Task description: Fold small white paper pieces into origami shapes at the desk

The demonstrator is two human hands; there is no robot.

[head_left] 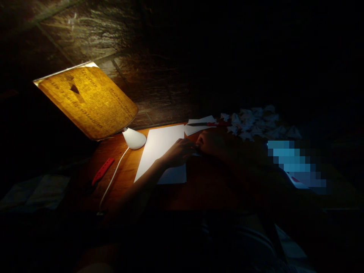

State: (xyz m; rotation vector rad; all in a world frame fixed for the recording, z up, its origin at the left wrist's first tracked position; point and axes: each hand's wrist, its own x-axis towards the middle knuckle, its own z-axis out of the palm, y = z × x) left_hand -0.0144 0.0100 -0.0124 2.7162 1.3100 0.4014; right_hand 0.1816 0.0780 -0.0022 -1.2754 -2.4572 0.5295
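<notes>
Under the lamp light, my left hand [181, 151] reaches over the right part of a stack of white paper sheets [162, 148]. Its fingers are bent and meet those of my right hand [210, 142], which is curled and mostly in shadow. A small pale piece of paper [196, 154] shows between and just below the fingertips, pinched there; most of it is hidden. Behind the hands lie smaller white sheets [200, 128], with a dark, red-handled tool [209, 124] across them, its kind unclear.
A lamp with a printed shade [88, 102] and white base [135, 138] stands at left, its cord [113, 178] running forward. Near it lies a red utility knife [102, 171]. Many folded paper pieces [256, 121] are heaped at back right. A lit, blurred-out device [295, 163] lies at right.
</notes>
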